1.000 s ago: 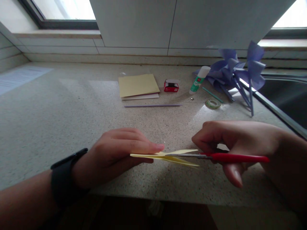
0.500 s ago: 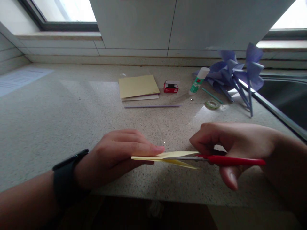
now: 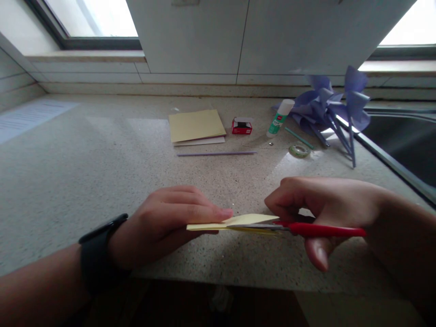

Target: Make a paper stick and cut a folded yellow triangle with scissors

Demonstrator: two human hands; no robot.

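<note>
My left hand (image 3: 177,213) pinches a folded piece of yellow paper (image 3: 207,226) between thumb and fingers, above the counter's front part. A pair of scissors with red handles (image 3: 327,230) is gripped in my right hand (image 3: 316,200). Its metal blades (image 3: 255,226) lie in a cut in the paper, pointing left toward my left fingertips. On the right of the cut, the paper's two parts spread slightly above and below the blades.
Behind the hands lie yellow paper sheets (image 3: 195,126), a purple stick (image 3: 216,154), a small red box (image 3: 241,126), a glue stick (image 3: 280,118), a tape roll (image 3: 299,151) and a green stick (image 3: 299,138). Purple paper pinwheels (image 3: 327,102) rest beside the sink (image 3: 402,145).
The scissors and my right hand have shifted slightly left, with the blades further into the paper. The lower paper flap now hangs closer to the blades. My left hand keeps its hold.
</note>
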